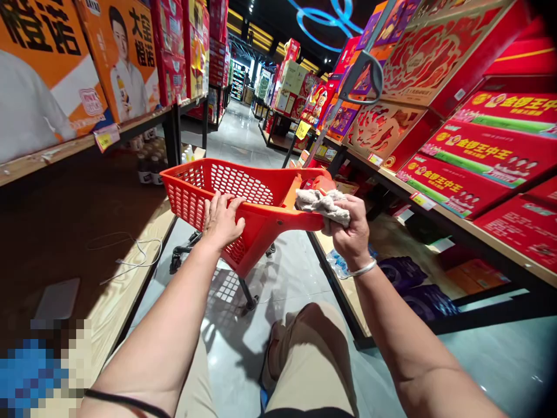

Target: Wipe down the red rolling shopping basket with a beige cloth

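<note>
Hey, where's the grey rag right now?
In the head view, the rag is right of centre, bunched in the right hand, against the handle end of the red cart.

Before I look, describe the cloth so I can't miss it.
Start at the red shopping cart. At its handle, the right hand grips a crumpled cloth. It is limp and grey-white, unlike the smooth red plastic beside it.

Store aisle, glossy grey floor (243, 125).
Stocked shelves (43, 161), 9 and 3 o'clock; looped blue light (342, 23), 12 o'clock.
</note>
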`<state>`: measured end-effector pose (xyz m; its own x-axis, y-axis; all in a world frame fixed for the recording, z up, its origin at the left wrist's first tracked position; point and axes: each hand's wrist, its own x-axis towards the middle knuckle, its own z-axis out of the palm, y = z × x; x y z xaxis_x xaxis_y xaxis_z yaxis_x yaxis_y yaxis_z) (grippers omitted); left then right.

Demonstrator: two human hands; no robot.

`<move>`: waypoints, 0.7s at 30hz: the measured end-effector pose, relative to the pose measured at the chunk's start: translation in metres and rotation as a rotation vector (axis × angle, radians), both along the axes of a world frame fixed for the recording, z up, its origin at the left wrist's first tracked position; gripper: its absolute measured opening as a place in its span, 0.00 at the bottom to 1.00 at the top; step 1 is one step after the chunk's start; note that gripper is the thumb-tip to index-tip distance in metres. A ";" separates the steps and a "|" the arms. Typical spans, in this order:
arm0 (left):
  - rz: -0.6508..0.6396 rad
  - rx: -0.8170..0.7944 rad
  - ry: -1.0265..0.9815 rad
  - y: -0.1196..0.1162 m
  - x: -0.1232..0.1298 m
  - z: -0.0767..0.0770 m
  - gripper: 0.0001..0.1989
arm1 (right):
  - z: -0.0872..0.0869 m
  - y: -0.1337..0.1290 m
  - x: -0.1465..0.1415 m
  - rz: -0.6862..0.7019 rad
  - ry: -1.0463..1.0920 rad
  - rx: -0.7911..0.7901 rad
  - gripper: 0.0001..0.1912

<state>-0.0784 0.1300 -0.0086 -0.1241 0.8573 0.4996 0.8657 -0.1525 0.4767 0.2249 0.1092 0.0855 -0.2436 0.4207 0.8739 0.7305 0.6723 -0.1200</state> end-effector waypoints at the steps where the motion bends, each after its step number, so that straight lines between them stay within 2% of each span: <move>1: -0.022 0.011 -0.003 -0.003 0.003 0.002 0.30 | -0.002 0.001 -0.002 0.018 0.041 -0.008 0.11; 4: -0.202 0.073 0.032 -0.014 0.020 0.014 0.31 | -0.010 -0.003 -0.014 0.044 0.066 -0.014 0.10; 7: -0.390 0.138 0.079 -0.024 0.039 0.027 0.28 | -0.017 -0.016 -0.031 0.106 0.034 0.009 0.13; 9: -0.385 0.192 0.044 -0.027 0.045 0.030 0.25 | -0.022 -0.025 -0.039 0.125 -0.032 0.039 0.14; 12: -0.321 0.271 -0.033 -0.024 0.042 0.029 0.23 | -0.029 -0.026 -0.041 0.158 -0.185 0.150 0.14; 15: -0.376 0.320 -0.068 -0.018 0.029 0.026 0.22 | -0.034 -0.015 -0.031 0.238 -0.282 0.269 0.16; 18: -0.447 0.340 -0.108 -0.015 0.020 0.027 0.24 | -0.038 0.002 -0.013 0.294 -0.253 0.285 0.18; 21: -0.466 0.341 -0.126 -0.014 0.018 0.027 0.28 | -0.040 0.019 0.004 0.273 -0.165 0.229 0.19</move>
<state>-0.0599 0.1159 0.0188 0.1508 0.6293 0.7624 0.6106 -0.6658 0.4288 0.2288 0.1285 0.0455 -0.4650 0.1199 0.8772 0.5177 0.8405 0.1596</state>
